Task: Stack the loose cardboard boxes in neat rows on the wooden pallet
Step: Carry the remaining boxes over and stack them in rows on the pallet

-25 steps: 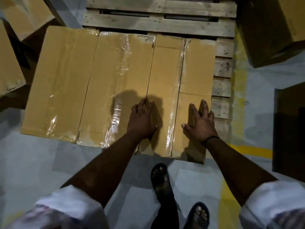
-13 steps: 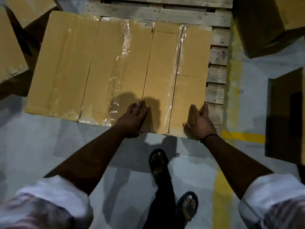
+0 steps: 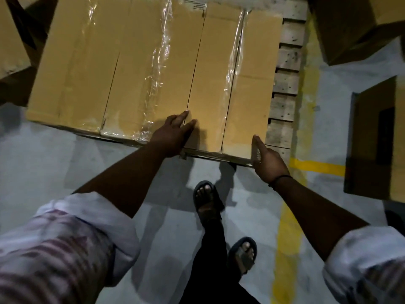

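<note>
Fingers (image 3: pixel 189 125) of the left hand (image 3: pixel 172 137) lie straight and flat on the row of boxes (image 3: pixel 153 69), grasping nothing.
The right hand (image 3: pixel 268 160) touches the end box (image 3: pixel 249 84) at its near right corner, its visible finger straight. The boxes lie side by side on the pallet (image 3: pixel 287 58).

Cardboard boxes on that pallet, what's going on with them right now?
A person stands over cardboard boxes laid side by side on the wooden pallet. Both hands are on the rightmost box: the left hand lies flat on its top by the seam with the neighbouring box, and the right hand presses against its near right corner. More loose boxes sit on the floor nearby.
</note>
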The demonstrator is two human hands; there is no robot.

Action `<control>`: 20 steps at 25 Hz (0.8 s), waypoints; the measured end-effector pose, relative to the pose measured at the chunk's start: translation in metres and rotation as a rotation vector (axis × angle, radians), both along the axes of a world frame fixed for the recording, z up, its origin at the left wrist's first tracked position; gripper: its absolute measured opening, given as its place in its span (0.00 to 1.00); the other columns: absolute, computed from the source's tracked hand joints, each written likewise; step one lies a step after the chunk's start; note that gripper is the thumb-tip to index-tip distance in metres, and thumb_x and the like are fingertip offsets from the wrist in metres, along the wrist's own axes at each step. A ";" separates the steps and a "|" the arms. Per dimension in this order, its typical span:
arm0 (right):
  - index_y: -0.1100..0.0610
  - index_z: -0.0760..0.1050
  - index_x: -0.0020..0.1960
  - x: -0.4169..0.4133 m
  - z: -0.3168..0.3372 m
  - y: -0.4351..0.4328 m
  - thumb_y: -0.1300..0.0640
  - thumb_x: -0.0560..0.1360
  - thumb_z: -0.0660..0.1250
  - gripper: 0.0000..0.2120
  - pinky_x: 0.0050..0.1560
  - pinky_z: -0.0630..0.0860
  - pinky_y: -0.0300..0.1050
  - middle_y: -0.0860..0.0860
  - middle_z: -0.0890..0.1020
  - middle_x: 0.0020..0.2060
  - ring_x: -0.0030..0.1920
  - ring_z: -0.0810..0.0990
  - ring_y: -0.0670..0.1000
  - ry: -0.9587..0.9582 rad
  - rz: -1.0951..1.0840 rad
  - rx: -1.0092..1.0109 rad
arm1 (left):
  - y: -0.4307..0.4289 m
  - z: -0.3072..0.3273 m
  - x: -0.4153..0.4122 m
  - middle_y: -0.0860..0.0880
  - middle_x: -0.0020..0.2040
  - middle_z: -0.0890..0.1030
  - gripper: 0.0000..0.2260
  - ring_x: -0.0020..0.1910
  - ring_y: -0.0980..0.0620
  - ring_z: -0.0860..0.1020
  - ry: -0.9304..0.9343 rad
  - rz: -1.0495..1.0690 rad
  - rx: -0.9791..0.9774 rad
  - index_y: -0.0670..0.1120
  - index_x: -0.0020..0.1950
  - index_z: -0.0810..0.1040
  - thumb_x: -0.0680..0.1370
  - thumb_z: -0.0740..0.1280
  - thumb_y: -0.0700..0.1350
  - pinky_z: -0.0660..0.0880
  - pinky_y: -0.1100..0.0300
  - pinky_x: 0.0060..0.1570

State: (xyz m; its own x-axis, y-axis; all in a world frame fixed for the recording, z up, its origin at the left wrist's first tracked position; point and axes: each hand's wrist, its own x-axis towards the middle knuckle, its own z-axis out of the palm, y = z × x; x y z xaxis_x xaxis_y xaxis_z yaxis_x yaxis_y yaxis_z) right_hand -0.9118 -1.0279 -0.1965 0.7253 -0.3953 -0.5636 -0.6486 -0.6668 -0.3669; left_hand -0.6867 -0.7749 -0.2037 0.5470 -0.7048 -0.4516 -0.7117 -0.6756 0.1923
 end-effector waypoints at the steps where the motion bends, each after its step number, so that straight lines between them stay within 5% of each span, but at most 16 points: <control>1: 0.44 0.47 0.83 0.001 0.001 0.001 0.66 0.77 0.67 0.44 0.52 0.78 0.59 0.62 0.79 0.57 0.51 0.77 0.65 -0.002 -0.008 0.001 | 0.000 -0.001 -0.001 0.51 0.84 0.46 0.37 0.79 0.41 0.52 0.000 0.010 -0.018 0.58 0.82 0.53 0.79 0.70 0.47 0.74 0.38 0.64; 6: 0.45 0.49 0.83 0.002 0.002 0.004 0.64 0.76 0.67 0.43 0.51 0.79 0.58 0.63 0.80 0.57 0.52 0.78 0.66 -0.037 -0.019 0.002 | -0.004 0.006 -0.002 0.54 0.83 0.48 0.47 0.79 0.42 0.52 0.104 0.077 0.006 0.57 0.82 0.56 0.70 0.78 0.44 0.72 0.42 0.67; 11: 0.47 0.56 0.80 0.004 0.004 -0.005 0.52 0.77 0.70 0.37 0.47 0.77 0.53 0.63 0.81 0.56 0.50 0.79 0.65 -0.108 -0.104 0.100 | -0.024 0.008 0.000 0.47 0.75 0.67 0.33 0.71 0.38 0.64 0.170 0.335 -0.119 0.52 0.76 0.69 0.72 0.76 0.48 0.69 0.44 0.67; 15: 0.52 0.62 0.78 0.011 0.000 0.001 0.47 0.78 0.70 0.32 0.62 0.74 0.55 0.60 0.72 0.69 0.65 0.73 0.64 -0.184 -0.194 0.102 | -0.037 -0.013 -0.004 0.45 0.62 0.81 0.26 0.66 0.41 0.74 0.215 0.672 -0.244 0.50 0.72 0.70 0.74 0.70 0.47 0.63 0.48 0.66; 20: 0.56 0.50 0.83 0.022 -0.008 0.004 0.49 0.77 0.72 0.43 0.71 0.66 0.54 0.57 0.63 0.78 0.75 0.64 0.62 -0.199 -0.342 0.110 | -0.043 -0.024 -0.008 0.46 0.58 0.82 0.25 0.65 0.42 0.74 0.239 0.822 -0.261 0.53 0.68 0.72 0.71 0.71 0.53 0.63 0.52 0.60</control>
